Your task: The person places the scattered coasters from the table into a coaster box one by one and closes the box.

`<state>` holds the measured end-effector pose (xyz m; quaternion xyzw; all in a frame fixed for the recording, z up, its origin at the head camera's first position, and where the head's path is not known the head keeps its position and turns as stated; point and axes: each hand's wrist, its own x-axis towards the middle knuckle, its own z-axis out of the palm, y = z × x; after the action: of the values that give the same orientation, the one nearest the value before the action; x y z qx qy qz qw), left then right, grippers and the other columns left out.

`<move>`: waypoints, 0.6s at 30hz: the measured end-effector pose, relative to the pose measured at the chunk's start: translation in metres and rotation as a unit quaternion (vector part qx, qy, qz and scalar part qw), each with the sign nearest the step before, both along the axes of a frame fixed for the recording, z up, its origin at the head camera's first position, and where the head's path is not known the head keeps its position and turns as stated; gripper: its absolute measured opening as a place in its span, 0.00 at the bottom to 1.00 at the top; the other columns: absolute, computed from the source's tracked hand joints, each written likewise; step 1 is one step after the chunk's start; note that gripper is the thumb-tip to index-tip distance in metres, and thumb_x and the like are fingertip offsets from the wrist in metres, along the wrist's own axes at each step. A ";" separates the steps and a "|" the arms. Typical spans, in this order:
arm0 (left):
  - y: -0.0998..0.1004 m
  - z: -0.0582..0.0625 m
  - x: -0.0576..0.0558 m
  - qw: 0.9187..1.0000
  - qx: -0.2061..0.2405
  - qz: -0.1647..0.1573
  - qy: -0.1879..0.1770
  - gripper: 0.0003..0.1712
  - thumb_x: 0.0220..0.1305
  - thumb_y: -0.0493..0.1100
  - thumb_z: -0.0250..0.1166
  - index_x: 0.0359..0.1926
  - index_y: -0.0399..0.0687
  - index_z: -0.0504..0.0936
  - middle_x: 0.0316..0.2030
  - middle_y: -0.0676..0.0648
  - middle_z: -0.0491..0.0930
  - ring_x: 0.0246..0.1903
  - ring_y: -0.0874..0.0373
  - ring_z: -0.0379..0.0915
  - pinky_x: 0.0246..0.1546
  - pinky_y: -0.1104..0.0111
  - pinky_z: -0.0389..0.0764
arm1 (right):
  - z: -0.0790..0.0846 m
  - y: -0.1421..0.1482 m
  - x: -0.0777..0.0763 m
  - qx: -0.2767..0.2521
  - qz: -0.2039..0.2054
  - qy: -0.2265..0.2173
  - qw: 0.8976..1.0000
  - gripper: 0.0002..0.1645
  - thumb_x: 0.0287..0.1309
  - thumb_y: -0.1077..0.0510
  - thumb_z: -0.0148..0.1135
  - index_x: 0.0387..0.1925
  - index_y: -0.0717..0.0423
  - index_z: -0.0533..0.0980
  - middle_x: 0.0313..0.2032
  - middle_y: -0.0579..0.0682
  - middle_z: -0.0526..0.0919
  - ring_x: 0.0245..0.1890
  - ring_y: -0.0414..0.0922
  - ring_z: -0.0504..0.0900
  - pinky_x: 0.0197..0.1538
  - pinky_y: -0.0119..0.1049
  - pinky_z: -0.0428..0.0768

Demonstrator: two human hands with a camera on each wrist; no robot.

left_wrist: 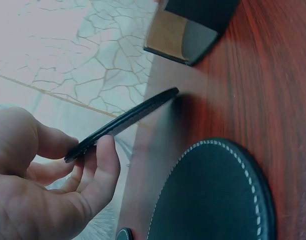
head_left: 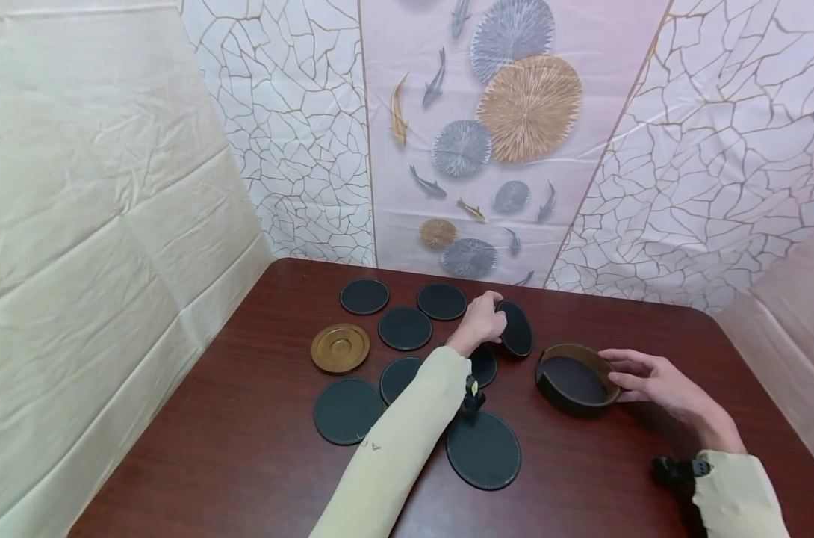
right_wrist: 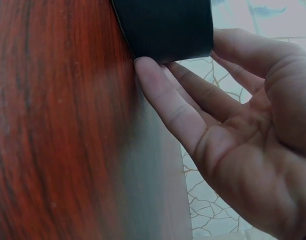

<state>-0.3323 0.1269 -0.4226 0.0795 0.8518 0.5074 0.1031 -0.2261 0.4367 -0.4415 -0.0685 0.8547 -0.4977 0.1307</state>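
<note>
My left hand (head_left: 482, 323) pinches a round black coaster (head_left: 515, 329) by its edge, thumb on one face and fingers on the other. Tilted steeply, the coaster is raised over the back of the table; the left wrist view shows this coaster (left_wrist: 124, 120) almost edge-on. To its right stands a round coaster holder (head_left: 571, 400), black outside and tan inside, with a notch in its left wall and a dark bottom. My right hand (head_left: 669, 388) holds this holder at its right side, thumb and fingertips at the wall, as the right wrist view also shows.
Several black coasters with pale stitching lie spread on the dark red wooden table (head_left: 246, 448), one (head_left: 484, 450) nearest the front. A brown round dish-like disc (head_left: 340, 348) lies at the left. My left sleeve (head_left: 400, 441) covers part of the coasters. Patterned cloth hangs behind the table.
</note>
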 end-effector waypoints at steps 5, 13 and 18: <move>-0.005 0.001 0.007 0.999 0.038 0.011 -0.017 0.21 0.75 0.41 0.53 0.66 0.51 0.69 0.55 0.43 0.76 0.21 0.55 0.77 0.33 0.58 0.85 | 0.001 0.000 0.000 -0.001 0.004 0.003 1.000 0.36 0.66 0.55 0.61 0.69 0.64 0.61 0.63 0.68 0.69 0.45 0.40 0.85 0.43 0.44 0.86; -0.016 -0.005 0.014 0.998 0.062 0.015 -0.001 0.20 0.74 0.42 0.53 0.65 0.51 0.71 0.52 0.43 0.78 0.21 0.55 0.78 0.34 0.57 0.85 | 0.000 0.002 -0.001 -0.014 0.009 -0.003 1.000 0.36 0.66 0.55 0.61 0.70 0.65 0.60 0.57 0.45 0.76 0.45 0.42 0.85 0.44 0.43 0.86; -0.023 -0.006 0.018 0.997 0.077 0.012 0.007 0.20 0.74 0.41 0.54 0.65 0.48 0.72 0.51 0.42 0.78 0.20 0.55 0.78 0.36 0.56 0.85 | -0.002 0.003 -0.001 -0.017 0.009 -0.001 1.000 0.36 0.66 0.56 0.61 0.69 0.65 0.61 0.51 0.32 0.77 0.46 0.38 0.84 0.43 0.43 0.86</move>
<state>-0.3143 0.1035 -0.4289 0.0804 0.8116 0.5724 0.0850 -0.2270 0.4398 -0.4433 -0.0783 0.8452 -0.5113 0.1345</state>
